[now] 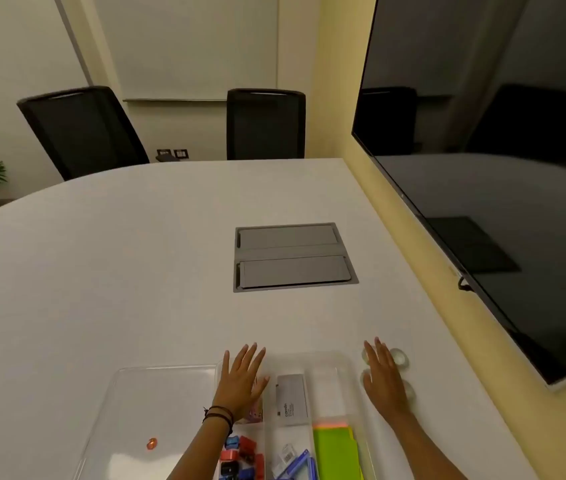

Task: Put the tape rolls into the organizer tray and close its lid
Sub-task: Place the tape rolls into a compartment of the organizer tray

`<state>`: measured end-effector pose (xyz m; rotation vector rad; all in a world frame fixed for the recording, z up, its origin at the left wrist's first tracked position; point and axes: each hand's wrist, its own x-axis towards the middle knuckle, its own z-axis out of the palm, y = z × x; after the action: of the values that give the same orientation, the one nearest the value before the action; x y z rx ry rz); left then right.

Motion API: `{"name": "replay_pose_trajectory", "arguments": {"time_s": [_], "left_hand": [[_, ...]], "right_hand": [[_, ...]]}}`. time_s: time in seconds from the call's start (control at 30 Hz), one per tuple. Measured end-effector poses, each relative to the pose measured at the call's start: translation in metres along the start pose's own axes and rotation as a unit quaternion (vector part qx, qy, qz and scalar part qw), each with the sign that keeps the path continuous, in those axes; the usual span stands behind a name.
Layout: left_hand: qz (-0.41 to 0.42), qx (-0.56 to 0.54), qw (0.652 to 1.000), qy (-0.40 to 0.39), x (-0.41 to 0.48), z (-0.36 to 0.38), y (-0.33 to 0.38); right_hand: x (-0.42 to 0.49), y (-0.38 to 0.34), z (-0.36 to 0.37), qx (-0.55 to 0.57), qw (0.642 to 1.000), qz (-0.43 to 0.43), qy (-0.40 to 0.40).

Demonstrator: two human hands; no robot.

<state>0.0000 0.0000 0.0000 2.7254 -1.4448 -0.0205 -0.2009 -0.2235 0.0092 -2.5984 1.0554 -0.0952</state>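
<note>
So the clear organizer tray [326, 362] sat at the near edge of the white counter [136, 271], with its see-through lid [157, 403] lying flat on the counter just left of it — not on the tray at all. The left hand [241, 379] was spread flat, fingers splayed, over the tray's left compartment, gripping nothing; it wore dark bands at the wrist. The right hand [383, 375] was also open, palm down, over the clear tape rolls [400, 357], which sat on the counter just right of the tray. Whether it actually touched them, I couldn't tell — a couple of rolls peeked out on either side of it.

Inside the tray were a grey box [292, 400] in the middle, green sticky notes [335, 452] on the right, and red and blue bits [243, 455] lower left. Farther off, a grey cable hatch [292, 258] was set into the counter, with two black chairs [264, 123] behind and a big dark screen [499, 168] on the right wall.
</note>
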Motion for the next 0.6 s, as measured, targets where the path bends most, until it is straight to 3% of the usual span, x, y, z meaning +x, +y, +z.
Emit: {"name": "replay_pose_trajectory", "arguments": {"time_s": [0.23,0.27,0.47,0.6], "left_hand": [[-0.003,-0.109,0.993,-0.05,0.001,0.02,-0.007],[0.004,-0.105,0.991,-0.087,0.002,0.019,-0.009],[0.005,-0.076,0.996,-0.056,0.004,0.02,-0.007],[0.013,-0.041,0.996,-0.077,0.005,0.014,-0.006]], "right_hand": [[0.003,0.014,0.014,0.028,0.993,0.07,-0.092],[0.004,0.016,0.016,0.027,0.992,0.066,-0.1],[0.008,0.026,0.035,0.031,0.991,0.059,-0.118],[0.007,0.027,0.043,0.031,0.991,0.066,-0.116]]}}
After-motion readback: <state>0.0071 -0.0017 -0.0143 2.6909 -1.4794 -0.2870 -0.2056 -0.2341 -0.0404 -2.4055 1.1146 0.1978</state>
